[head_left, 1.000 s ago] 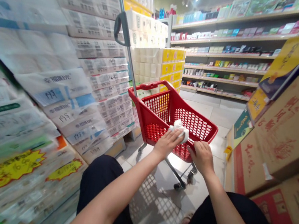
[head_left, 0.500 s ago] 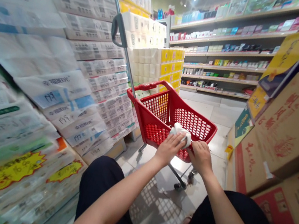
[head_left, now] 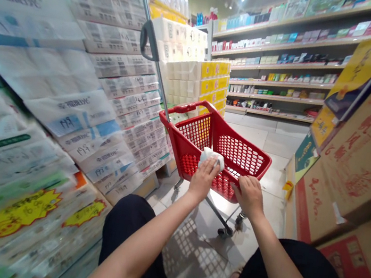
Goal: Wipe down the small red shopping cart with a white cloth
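Observation:
A red plastic shopping cart (head_left: 185,168) stands in front of me, its basket wall full of small holes. My left hand (head_left: 204,177) is closed over a white cloth (head_left: 213,156) and presses it on the top rim of the cart's near side. My right hand (head_left: 249,193) grips the same rim farther right, near the corner, with the fingers curled over the edge. A metal pole with a dark grey handle (head_left: 149,39) rises at the cart's left end.
Stacks of wrapped tissue packs (head_left: 80,125) line the left. Cardboard boxes (head_left: 364,161) are piled along the right. Farther back stand wall shelves (head_left: 281,65) with many small goods. Tiled floor (head_left: 254,134) runs between, and my knees flank the cart.
My left hand has slid the white cloth leftward along the cart's rim, away from my right hand. The right hand keeps its hold on the rim.

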The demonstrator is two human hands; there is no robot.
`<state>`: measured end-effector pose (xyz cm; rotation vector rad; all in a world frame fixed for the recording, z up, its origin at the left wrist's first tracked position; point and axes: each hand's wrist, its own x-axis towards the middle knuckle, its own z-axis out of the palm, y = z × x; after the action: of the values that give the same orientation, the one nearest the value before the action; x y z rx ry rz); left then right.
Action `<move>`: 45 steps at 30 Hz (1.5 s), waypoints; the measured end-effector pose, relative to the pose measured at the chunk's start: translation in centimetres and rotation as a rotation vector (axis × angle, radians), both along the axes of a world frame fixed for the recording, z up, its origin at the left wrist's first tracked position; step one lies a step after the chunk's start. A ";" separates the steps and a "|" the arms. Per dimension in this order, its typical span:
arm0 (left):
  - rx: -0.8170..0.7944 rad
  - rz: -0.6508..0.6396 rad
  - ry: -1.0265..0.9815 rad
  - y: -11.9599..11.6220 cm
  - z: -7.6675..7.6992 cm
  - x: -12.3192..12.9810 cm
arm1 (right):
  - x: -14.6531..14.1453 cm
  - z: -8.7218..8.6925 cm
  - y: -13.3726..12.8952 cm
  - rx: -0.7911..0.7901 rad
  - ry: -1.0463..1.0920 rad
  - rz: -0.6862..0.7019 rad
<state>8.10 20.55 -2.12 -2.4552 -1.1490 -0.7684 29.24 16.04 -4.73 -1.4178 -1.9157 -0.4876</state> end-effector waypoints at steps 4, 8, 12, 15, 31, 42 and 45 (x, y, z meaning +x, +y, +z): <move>0.019 -0.159 0.038 -3.4 -1.4 3.0 | 0.1 -0.1 -0.3 -0.013 0.014 0.013; 0.023 -0.248 0.100 -2.3 -0.5 1.6 | 0.5 0.1 -0.6 -0.013 0.022 0.027; -0.049 -0.109 0.061 1.2 1.6 -2.0 | 0.6 0.3 -0.6 -0.002 0.014 0.027; -0.099 0.036 0.002 2.9 2.3 -3.6 | 0.2 0.3 -0.5 0.006 0.024 0.032; -0.147 -0.200 -0.054 0.4 1.2 -1.6 | 1.0 1.3 -1.2 -0.030 -0.012 0.125; -0.206 -0.070 -0.102 2.3 1.4 -2.3 | 1.9 0.4 0.4 -0.002 -0.016 0.037; -0.210 -0.051 -0.122 0.8 1.3 -1.7 | 0.5 0.3 0.6 0.024 -0.021 -0.006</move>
<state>6.42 21.32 -0.80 -2.6497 -1.2745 -0.8627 29.74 16.63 -4.44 -1.4089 -1.9162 -0.5286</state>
